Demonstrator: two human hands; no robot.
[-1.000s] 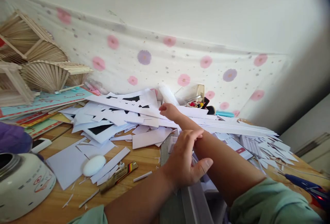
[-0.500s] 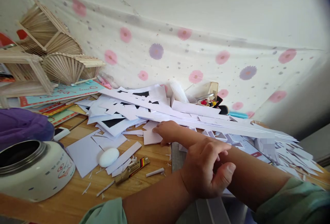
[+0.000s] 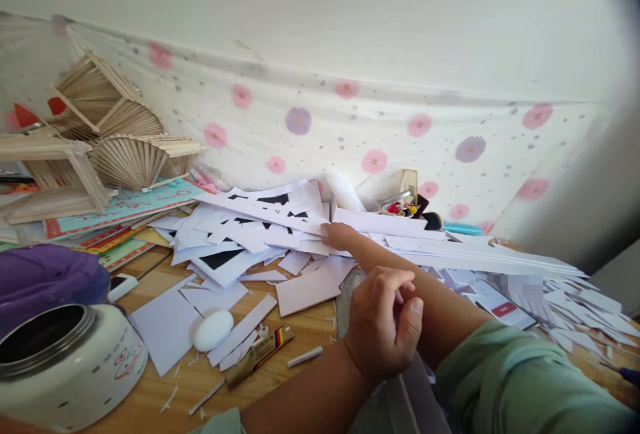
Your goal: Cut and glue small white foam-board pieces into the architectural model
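My right arm reaches across, behind my left hand, to heaped white paper.
The cut sheets lie at eleven o'clock; at twelve, my right hand meets their edge, grasp hidden, so I can't tell; nearer, my left hand half-curls, seemingly empty, perhaps leaving reaching room; long strips at one, probably stacked lengthwise for order.

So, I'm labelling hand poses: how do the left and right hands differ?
The right hand reaches to the white paper pile; the left hand is nearer the camera. The left hand shows larger, thumb plainly apart; the right hand looks smaller, its grip unclear. Both come bare from green sleeves.
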